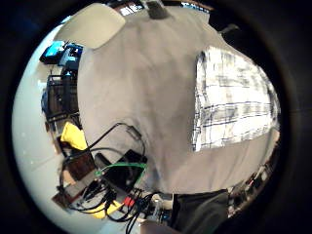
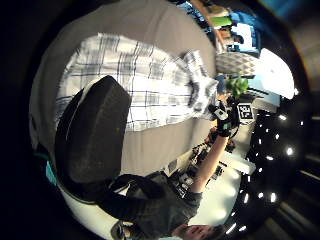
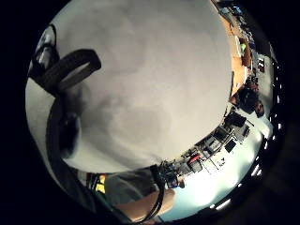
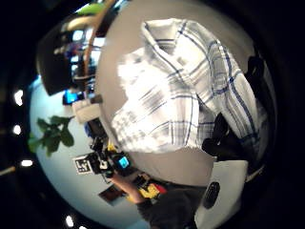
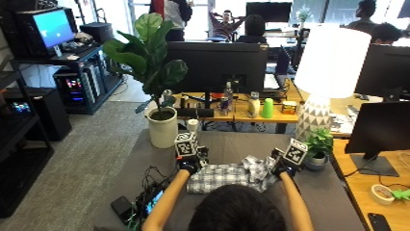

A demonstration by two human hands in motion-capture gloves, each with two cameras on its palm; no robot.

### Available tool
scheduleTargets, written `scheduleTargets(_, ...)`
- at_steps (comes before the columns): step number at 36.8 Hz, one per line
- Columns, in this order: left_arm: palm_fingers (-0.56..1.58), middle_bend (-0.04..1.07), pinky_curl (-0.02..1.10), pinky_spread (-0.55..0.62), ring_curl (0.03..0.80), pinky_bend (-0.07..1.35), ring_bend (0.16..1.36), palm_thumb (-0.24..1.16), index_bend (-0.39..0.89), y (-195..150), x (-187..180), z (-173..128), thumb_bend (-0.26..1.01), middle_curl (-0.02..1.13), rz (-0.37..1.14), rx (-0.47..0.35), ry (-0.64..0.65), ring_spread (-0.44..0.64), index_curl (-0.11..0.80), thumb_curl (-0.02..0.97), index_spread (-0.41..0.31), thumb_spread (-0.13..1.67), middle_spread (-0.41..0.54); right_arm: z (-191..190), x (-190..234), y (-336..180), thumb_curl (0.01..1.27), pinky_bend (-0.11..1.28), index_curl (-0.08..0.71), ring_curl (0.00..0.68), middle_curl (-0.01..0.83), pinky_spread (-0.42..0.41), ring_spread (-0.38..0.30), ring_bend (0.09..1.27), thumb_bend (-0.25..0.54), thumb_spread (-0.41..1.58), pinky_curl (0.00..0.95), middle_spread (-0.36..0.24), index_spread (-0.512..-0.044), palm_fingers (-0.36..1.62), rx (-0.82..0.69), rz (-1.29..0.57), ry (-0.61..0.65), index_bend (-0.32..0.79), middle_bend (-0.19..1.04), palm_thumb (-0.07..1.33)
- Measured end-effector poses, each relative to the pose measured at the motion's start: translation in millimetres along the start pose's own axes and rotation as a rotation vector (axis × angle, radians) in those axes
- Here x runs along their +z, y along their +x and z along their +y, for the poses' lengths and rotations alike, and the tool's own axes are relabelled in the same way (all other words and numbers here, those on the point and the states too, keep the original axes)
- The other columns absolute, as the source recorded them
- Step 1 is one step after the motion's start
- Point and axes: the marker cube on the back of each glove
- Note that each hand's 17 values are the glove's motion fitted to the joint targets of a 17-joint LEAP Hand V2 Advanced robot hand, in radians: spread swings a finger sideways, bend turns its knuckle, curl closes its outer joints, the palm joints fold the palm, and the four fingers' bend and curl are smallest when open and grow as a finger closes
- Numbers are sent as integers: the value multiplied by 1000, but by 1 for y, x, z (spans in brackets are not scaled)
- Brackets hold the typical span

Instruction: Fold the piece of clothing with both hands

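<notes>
Grip unclear, both hands | left hand [image 5: 188, 165], right hand [image 5: 282, 168] flank plaid shirt [image 5: 230, 176] | grey table [image 5: 224, 144]

No words, brand names, labels or numbers can be read in any of the views; the lit monitor [image 5: 52, 27] at the far left shows only a blue screen, whatever it carries too small to make out, and the bottles [image 5: 226, 98] on the far desk [image 5: 256, 114] show no label that can be told
</notes>
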Motion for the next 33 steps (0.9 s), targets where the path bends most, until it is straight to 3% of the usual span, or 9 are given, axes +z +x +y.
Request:
scheduleTargets(5,179,165,375,223,359,442,578,128,152,-12,-57,9,-4,291,66,68,257,221,346,226,-63,1293,126,-26,-36,-73,501,681,302,486,518,-186,-202,681,49,860,489,-122,-194,1275,-153,44,161,168,423,979)
scheduleTargets(7,215,169,375,209,357,445,578,140,163,-14,-68,7,-2,293,139,111,265,209,348,226,-62,1303,125,-41,-39,-109,519,711,310,491,523,-187,-209,690,28,792,505,-130,-197,1281,-219,69,252,164,430,982)
scheduleTargets(10,246,169,372,188,353,444,577,148,163,-22,-75,-8,-3,292,298,126,210,197,348,223,-62,1312,120,-18,-29,-173,543,741,323,497,531,-193,-213,700,7,717,522,-138,-200,1282,-327,96,294,163,446,995)
scheduleTargets(16,456,174,358,102,331,435,562,182,189,-27,-113,24,4,295,509,146,294,131,361,223,-73,1339,81,81,43,-274,581,778,339,511,545,-199,-219,728,-23,618,547,-148,-208,1263,-433,100,150,151,476,1003)
scheduleTargets(19,491,167,366,68,339,434,554,200,184,-31,-121,39,6,306,485,145,303,110,370,224,-80,1348,66,96,106,-309,598,792,335,518,551,-202,-221,747,-25,579,555,-150,-214,1220,-466,64,-12,123,485,1007)
scheduleTargets(20,494,167,368,61,341,431,551,202,183,-33,-121,43,4,309,462,140,291,102,373,223,-81,1349,64,99,129,-318,592,795,306,514,532,-212,-222,749,-31,625,547,-139,-212,1080,-476,38,-70,32,433,991)
scheduleTargets(23,469,165,373,57,345,415,540,204,172,-39,-117,49,-2,316,418,131,253,103,376,222,-77,1355,68,97,165,-332,583,793,277,517,519,-218,-207,761,-22,726,549,-121,-212,968,-537,-63,-92,2,376,977)
scheduleTargets(28,471,151,374,48,343,401,532,208,169,-44,-107,44,-7,311,416,110,228,103,378,221,-77,1360,66,102,129,-317,526,748,222,505,489,-182,-178,779,-46,928,515,-83,-208,883,-589,-269,-83,11,310,829)
scheduleTargets(33,474,150,374,43,340,395,525,210,164,-42,-98,35,-8,305,386,80,206,101,378,220,-77,1362,65,105,55,-275,513,685,207,475,478,-158,-154,743,1,1041,474,-60,-197,945,-586,-329,0,59,308,855)
